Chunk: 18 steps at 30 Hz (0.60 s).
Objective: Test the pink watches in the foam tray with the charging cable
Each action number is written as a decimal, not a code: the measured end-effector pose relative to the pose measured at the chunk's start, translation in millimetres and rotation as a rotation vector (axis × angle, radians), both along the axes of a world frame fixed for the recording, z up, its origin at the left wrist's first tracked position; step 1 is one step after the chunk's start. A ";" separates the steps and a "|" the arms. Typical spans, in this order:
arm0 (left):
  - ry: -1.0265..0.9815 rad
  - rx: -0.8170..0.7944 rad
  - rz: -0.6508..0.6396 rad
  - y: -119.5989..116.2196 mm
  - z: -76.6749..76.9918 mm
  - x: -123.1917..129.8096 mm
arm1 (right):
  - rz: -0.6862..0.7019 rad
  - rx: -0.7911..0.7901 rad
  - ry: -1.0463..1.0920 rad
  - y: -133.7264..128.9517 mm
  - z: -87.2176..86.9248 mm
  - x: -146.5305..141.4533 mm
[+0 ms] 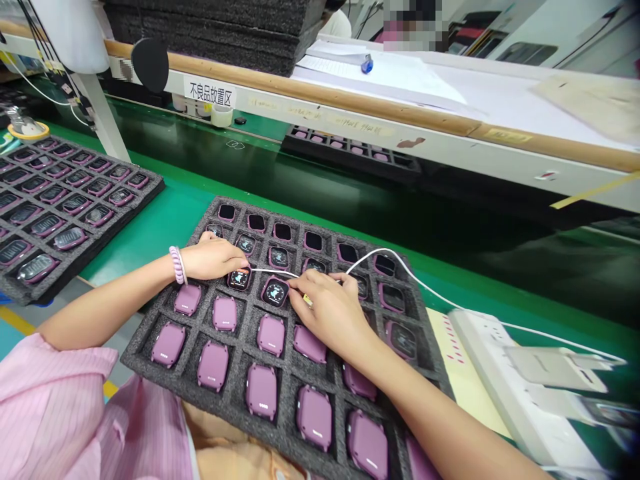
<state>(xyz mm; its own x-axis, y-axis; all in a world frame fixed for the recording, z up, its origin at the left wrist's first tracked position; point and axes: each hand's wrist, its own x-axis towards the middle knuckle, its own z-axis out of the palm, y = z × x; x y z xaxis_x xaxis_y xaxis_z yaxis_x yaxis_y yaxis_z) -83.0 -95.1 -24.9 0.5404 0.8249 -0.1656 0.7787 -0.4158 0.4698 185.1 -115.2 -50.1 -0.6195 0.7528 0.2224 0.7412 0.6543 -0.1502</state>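
Observation:
My left hand (217, 258) is closed at the upper edge of a smartwatch (239, 278) with a lit screen and purple case. A white cable (274, 271) runs from beside that watch, passes behind my right hand (333, 303) and reappears beyond it. The fingertips of my right hand pinch the right edge of a second lit smartwatch (275, 292). Both watches are in a black foam tray (250, 423). Nearer rows hold purple watch cases (262, 391) back side up; farther rows show dark or lit screens. My palms hide some compartments.
Another foam tray (145, 199) of watches stands at the left. A white power strip (505, 380) with plugged-in chargers lies at the right. Behind the tray runs a dark conveyor belt (475, 253). A shelf (360, 127) with papers and stacked foam crosses above it.

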 end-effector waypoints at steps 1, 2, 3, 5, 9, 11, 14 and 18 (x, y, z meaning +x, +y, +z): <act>0.013 -0.010 0.002 -0.3 1.3 0.8 | -0.002 0.001 -0.004 -0.2 0.1 -0.2; 0.026 -0.022 0.008 -0.7 2.7 1.7 | -0.003 0.002 -0.008 -0.4 0.2 -0.3; 0.037 -0.035 0.017 -1.2 4.2 2.6 | -0.003 0.005 -0.013 -0.5 0.3 -0.5; 0.045 -0.054 0.036 -2.3 6.7 3.9 | -0.001 0.016 -0.016 -0.8 0.5 -0.7; 0.029 -0.052 0.042 -3.6 7.9 4.1 | -0.002 0.043 -0.010 -1.3 0.0 -1.1; 0.020 -0.041 0.034 -3.7 7.0 3.5 | 0.000 0.054 -0.002 -1.4 -0.5 -1.2; 0.014 -0.034 0.031 -3.4 6.5 3.4 | 0.001 0.060 0.003 -1.5 -1.1 -1.2; 0.043 -0.067 0.053 -3.3 9.2 5.8 | -0.005 0.055 0.005 -1.7 -1.1 -1.2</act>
